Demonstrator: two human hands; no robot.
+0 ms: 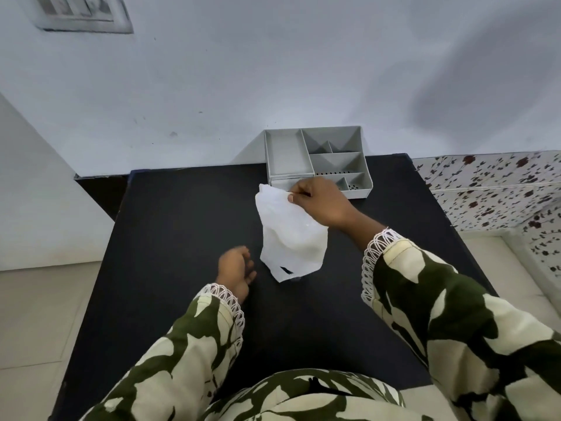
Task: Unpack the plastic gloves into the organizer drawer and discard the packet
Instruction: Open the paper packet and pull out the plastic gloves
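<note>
A white, translucent plastic packet of gloves point(290, 238) stands on the black table point(182, 226), its top edge lifted. My right hand point(321, 203) pinches that top edge between thumb and fingers. My left hand point(235, 270) hovers just left of the packet's base, fingers loosely curled and blurred, holding nothing. The grey organizer point(287, 153) with several compartments sits behind the packet at the table's far edge against the wall. Its drawer front point(277, 183) shows low on the left side, partly hidden by the packet and my right hand.
A pale wall rises behind the table. To the right lies a surface with a floral-patterned cloth point(498, 183). Light floor tiles point(39, 314) run along the table's left side. My patterned sleeves fill the lower view.
</note>
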